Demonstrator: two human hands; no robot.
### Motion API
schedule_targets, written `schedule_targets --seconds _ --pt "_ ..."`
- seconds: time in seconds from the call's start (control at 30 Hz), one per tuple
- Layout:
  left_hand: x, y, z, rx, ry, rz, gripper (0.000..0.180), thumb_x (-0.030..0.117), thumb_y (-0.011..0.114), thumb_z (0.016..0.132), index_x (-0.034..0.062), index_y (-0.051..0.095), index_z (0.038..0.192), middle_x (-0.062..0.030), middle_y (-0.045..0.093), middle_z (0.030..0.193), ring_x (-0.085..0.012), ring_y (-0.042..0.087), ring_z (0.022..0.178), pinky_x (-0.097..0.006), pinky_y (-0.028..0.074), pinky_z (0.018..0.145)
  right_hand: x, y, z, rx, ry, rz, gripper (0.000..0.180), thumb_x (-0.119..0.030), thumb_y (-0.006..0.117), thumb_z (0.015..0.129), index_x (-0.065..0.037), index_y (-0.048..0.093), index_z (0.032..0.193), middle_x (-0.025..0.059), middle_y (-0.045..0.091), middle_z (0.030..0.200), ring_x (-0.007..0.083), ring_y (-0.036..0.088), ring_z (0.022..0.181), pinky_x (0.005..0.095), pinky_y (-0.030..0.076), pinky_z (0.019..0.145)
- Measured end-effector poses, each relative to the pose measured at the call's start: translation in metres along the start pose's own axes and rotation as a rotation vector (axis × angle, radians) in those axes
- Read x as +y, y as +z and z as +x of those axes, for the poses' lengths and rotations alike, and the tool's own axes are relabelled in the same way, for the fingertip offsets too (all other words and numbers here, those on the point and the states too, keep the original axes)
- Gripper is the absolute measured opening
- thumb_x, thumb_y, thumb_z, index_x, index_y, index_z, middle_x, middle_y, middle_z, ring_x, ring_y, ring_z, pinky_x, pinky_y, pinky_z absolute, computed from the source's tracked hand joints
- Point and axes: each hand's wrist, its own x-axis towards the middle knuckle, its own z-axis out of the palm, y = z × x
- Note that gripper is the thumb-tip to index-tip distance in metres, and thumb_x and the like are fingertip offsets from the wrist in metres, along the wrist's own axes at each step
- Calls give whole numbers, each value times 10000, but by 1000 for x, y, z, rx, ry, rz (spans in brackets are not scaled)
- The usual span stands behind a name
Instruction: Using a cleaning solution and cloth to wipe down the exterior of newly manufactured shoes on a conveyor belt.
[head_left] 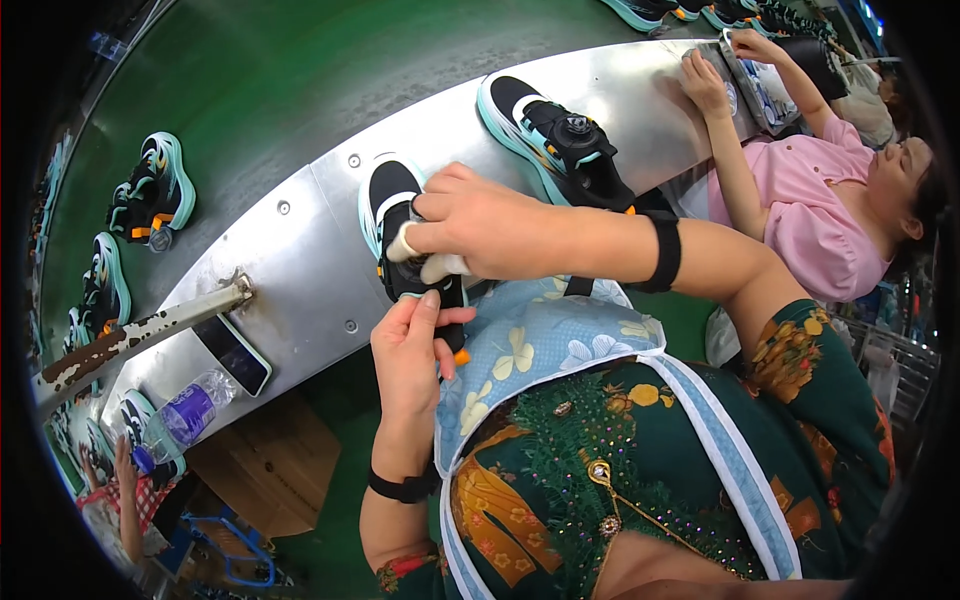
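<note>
A black sneaker (391,186) with a white band and a mint-green sole lies on the metal ledge in front of me, toe pointing away. From the right, my right hand (482,226) reaches over its upper, fingers curled on the lacing area; pale finger covers sit on some fingertips. The hand hides most of the shoe's middle. At the heel end, my left hand (408,345) pinches the collar edge between thumb and forefinger, the other fingers partly extended. To the right, a second matching sneaker (560,140) with a round dial on top rests on the ledge.
Beyond the metal ledge (290,250) runs a green conveyor belt (270,100) carrying more sneakers (155,190). At left are a rusty metal bar (150,335), a phone (232,352) and a plastic bottle (190,412). A co-worker in pink (800,190) works at right. Below is a cardboard box (270,465).
</note>
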Motion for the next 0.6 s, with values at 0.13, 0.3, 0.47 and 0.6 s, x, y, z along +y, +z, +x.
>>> schedule_targets --seconds 0.13,0.3,0.47,0.6 --pt "-3 6 4 -8 4 -55 250 202 506 985 -19 609 928 -181 696 856 -85 444 363 -203 362 356 4 -1 1 97 -55 -188 277 -225 752 688 -84 616 884 40 538 743 232 547 785 361 404 826" --pt "-6 7 7 -24 40 -57 257 195 499 988 -34 613 975 -193 692 861 -94 470 393 -199 366 364 8 -3 -5 9 -37 -42 293 -242 760 667 -81 603 854 34 537 721 234 547 748 349 401 814" --pt "-12 14 11 -11 51 -107 271 212 502 989 -36 611 983 -197 689 871 -101 496 425 -202 383 376 11 -4 -1 93 -15 -178 259 -216 747 696 -84 607 869 33 531 729 230 547 765 355 396 800" --pt "-17 15 12 -37 72 -90 283 222 505 990 -39 609 1022 -197 686 877 -113 544 477 -202 394 384 13 -9 -9 26 -41 -25 239 -176 740 677 -80 588 835 40 529 712 233 548 758 352 398 803"
